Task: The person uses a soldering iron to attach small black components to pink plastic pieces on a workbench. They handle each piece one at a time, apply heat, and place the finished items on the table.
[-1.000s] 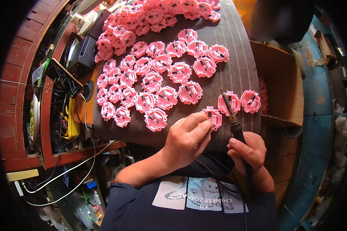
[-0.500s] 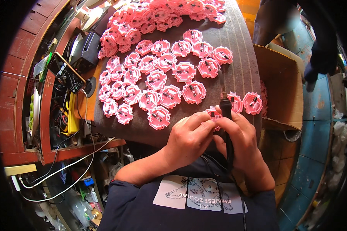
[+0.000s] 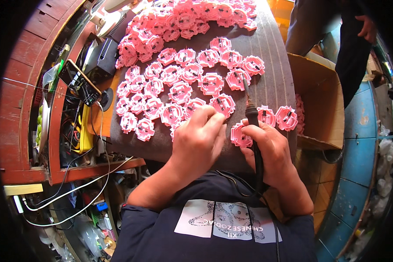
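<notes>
The right hand grips a black-handled soldering iron, its tip pointing forward. By its fingers, a pink notched piece lies on the dark table. The left hand, fingers bent together, is near similar pieces; whether it holds something, I cannot tell.

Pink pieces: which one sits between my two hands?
The pink piece left of the black-handled soldering iron, beside your right hand; the others lie outside that gap.
</notes>
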Available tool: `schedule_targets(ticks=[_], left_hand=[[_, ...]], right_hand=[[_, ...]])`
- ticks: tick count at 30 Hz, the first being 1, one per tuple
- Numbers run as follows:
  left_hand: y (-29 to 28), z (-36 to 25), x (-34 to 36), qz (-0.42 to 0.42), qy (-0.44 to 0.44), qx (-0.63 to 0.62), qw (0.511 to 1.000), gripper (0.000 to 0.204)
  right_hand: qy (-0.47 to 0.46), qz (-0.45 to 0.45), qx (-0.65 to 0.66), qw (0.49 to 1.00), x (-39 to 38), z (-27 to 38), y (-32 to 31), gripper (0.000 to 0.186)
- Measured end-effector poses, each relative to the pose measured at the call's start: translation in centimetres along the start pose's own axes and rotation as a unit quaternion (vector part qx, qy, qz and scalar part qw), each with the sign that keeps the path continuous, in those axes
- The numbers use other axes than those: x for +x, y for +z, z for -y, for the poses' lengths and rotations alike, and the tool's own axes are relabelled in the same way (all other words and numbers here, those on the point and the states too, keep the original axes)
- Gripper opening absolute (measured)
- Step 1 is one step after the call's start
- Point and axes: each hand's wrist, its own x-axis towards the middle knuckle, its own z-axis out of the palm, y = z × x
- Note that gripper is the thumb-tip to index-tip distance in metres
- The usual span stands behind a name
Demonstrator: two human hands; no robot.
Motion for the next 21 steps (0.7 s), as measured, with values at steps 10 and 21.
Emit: schedule_targets(ticks=[10, 21], left_hand=[[0.3, -0.2, 0.2, 0.066, 0.067, 0.036, 0.995, 0.017], [0.7, -0.5, -2.4, 0.067, 0.068, -0.139, 0.986, 0.035]], right_hand=[[-0.005, -0.082, -0.085, 0.993, 0.2, -0.6, -0.8, 0.049], [-0.124, -0.036, -0.029, 0.991, 0.2, 0.2, 1.2, 0.050]])
